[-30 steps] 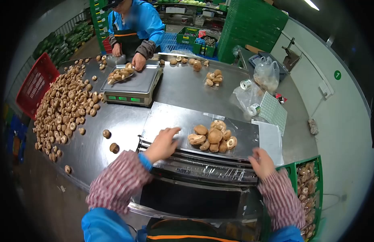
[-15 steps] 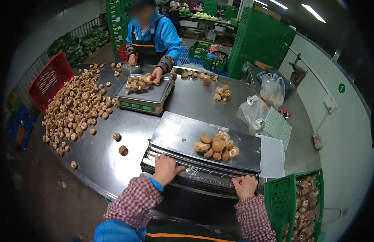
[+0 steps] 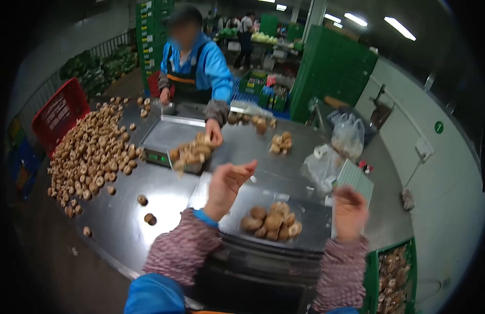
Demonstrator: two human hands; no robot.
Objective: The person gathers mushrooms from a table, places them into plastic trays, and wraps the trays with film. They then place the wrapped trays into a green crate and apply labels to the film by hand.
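Observation:
My left hand [image 3: 226,189] is raised over the metal plate of the wrapping machine, fingers pressed together and pointing right. Farther right, my right hand [image 3: 350,212] is up too, its fingers curled and smeared by motion. Clear cling film was at both hands' fingers a moment earlier; now it hardly shows between them. Below and between the hands, a pile of brown mushrooms [image 3: 274,222] sits on the plate. The black film dispenser [image 3: 268,256] lies nearer to me, blurred and partly behind my left sleeve.
Across the table a co-worker in blue holds a pack of mushrooms [image 3: 191,153] by the scale [image 3: 171,133]. Loose mushrooms [image 3: 93,157] heap at the left beside a red crate [image 3: 59,115]. Another mushroom portion [image 3: 281,143], plastic bags [image 3: 348,133] and a green crate [image 3: 373,282] stand around.
Both my hands have risen from the film dispenser's front edge and moved forward, over the plate. The co-worker's hand has lifted the mushroom pack toward the scale's near edge. My view has tilted up slightly.

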